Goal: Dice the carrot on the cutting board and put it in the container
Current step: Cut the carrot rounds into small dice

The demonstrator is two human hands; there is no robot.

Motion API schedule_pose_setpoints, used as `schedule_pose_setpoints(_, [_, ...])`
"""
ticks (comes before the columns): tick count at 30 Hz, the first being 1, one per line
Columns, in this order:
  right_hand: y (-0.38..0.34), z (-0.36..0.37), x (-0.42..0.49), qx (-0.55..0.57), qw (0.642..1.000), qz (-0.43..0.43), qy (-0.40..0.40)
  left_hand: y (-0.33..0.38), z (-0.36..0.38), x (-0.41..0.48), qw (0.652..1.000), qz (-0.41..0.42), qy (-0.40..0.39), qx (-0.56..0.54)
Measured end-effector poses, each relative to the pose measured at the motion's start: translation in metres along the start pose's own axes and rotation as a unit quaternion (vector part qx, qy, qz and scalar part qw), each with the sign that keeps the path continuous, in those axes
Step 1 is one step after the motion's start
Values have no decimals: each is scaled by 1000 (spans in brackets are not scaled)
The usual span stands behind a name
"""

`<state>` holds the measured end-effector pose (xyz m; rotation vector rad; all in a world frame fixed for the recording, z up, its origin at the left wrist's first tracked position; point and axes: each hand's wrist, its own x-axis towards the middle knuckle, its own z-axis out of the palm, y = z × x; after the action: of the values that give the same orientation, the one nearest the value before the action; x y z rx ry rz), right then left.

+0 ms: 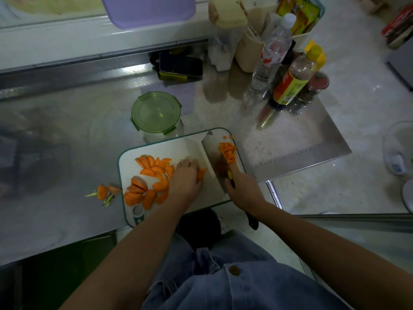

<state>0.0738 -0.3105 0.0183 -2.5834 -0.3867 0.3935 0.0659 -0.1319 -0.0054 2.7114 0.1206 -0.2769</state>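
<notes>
Mid-dice. Your right hand (240,186) is clamped round the handle of the cleaver (213,153), with the blade over the right half of the cutting board (190,142). Whether its edge touches the board or hangs just above is hard to tell from this angle. Your left hand (186,177) sits knuckles-up, fingers curled down over a small carrot bunch (201,174), pinning it.

- Keep fingertips tucked behind the knuckles, feed the bunch toward the blade, and cut in short, even steps.
- Diced carrot (228,152) is heaped on the blade's right side, near the board's edge. Sweep gently or bits go over.
- Carrot slices (154,175) wait on the left half, so plenty remains.
- The container (156,113) stands just beyond the far edge of the board with its green lid on. The lid must come off before loading.
- Carrot trimmings (104,193) lie on the worktop (67,142) left of the board.
- Bottles (290,81) crowd the far right.
</notes>
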Motion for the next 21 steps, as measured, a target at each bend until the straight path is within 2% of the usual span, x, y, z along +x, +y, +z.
schedule_pose_setpoints(8, [-17,-5,2,-59,997,-53,-23,-11,-4,-8,1000,7,19,-23])
schedule_pose_setpoints(12, [-21,2,3,-74,996,-33,-41,-12,-3,-11,999,4,35,-28])
schedule_pose_setpoints(17, [-24,13,-2,-85,993,-2,-76,-8,-7,-9,1000,-15,15,-19])
schedule_pose_setpoints(21, [-26,15,2,-77,995,-2,-68,-8,-6,-9,999,-19,18,-38])
